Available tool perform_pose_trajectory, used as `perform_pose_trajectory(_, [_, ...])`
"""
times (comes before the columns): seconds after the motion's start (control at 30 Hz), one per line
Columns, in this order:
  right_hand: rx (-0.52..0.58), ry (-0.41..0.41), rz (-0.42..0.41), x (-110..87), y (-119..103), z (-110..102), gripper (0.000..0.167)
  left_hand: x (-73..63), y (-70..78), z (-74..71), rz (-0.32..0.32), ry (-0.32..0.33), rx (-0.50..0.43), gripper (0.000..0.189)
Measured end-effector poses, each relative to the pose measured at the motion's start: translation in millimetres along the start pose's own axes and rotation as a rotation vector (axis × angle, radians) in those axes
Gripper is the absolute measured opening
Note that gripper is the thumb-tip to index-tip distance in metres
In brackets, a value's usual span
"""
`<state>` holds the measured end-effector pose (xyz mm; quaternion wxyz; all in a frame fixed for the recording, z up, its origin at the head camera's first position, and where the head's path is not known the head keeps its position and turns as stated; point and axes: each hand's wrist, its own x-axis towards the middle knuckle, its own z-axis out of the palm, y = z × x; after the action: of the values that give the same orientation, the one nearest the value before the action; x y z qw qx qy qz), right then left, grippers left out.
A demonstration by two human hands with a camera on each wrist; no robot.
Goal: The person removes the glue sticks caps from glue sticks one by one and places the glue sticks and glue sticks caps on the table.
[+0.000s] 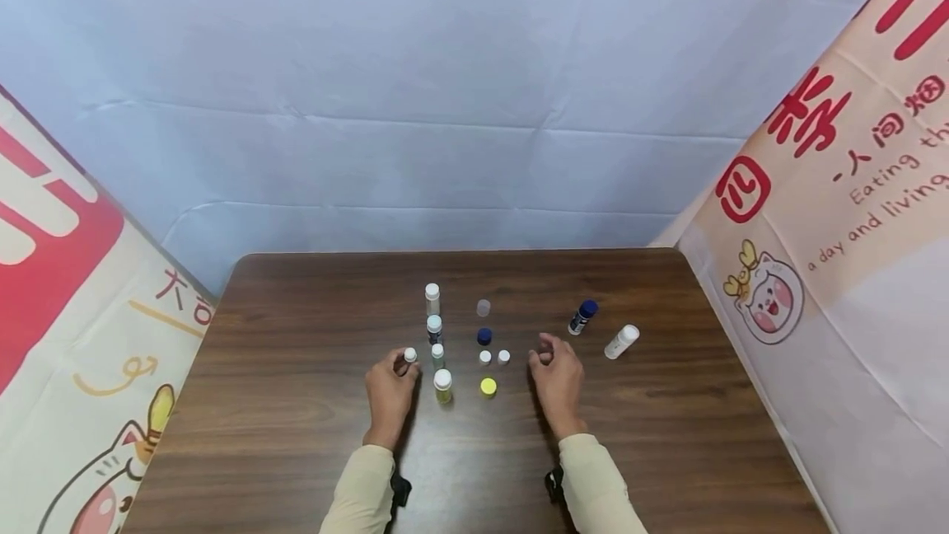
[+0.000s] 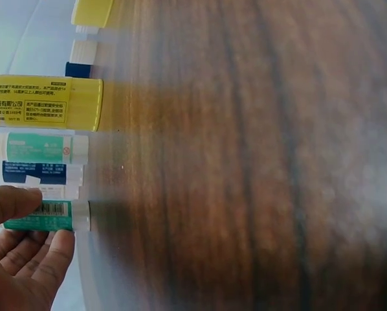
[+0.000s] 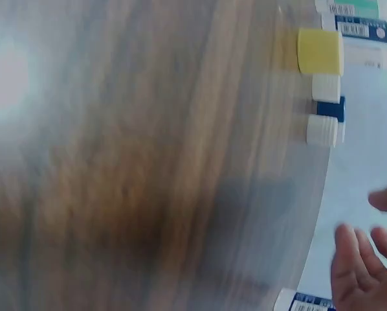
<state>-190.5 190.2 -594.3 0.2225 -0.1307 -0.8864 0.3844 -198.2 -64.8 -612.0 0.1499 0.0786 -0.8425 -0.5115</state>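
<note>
My left hand (image 1: 390,394) grips a small glue stick with a green label (image 2: 41,221) between thumb and fingers; it stands upright on the table. Beside it runs a column of upright glue sticks: a yellow one (image 1: 443,386), a light green one (image 1: 438,358), a dark blue-labelled one (image 1: 434,330) and a white one (image 1: 432,300). My right hand (image 1: 559,377) holds nothing, its fingers loosely bent, to the right of several loose caps. Among those are a yellow cap (image 1: 488,387), two white caps (image 1: 485,358), a blue cap (image 1: 484,336) and a translucent cap (image 1: 483,308).
Beyond my right hand, a blue-capped glue stick (image 1: 582,317) and a white glue stick (image 1: 621,342) appear tilted in the head view. The wooden table (image 1: 296,336) meets a pale cloth wall (image 1: 415,155) at the back, with printed cloths on both sides.
</note>
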Motion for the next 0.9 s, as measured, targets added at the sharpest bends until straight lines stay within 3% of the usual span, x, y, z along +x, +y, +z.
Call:
perform_pose_trajectory(0.2, [0.051, 0.232, -0.023, 13.4, 7.7, -7.7, 0.039, 1.0, 0.2, -1.6, -0.009, -0.011, 0.004, 0.022])
perform_pose_trajectory(0.33, [0.079, 0.297, -0.004, 20.7, 12.1, -10.0, 0.045, 1.0, 0.5, -1.5, -0.015, -0.007, -0.010, 0.021])
perform_pose_trajectory(0.57, [0.103, 0.268, 0.049, 30.8, 16.7, -10.4, 0.052, 0.9, -0.1, -0.8, -0.011, 0.002, -0.015, 0.022])
perform_pose_trajectory(0.9, [0.040, 0.263, 0.001, 38.3, 24.4, -10.7, 0.059, 1.2, -1.4, -0.3, -0.014, -0.011, -0.013, 0.021])
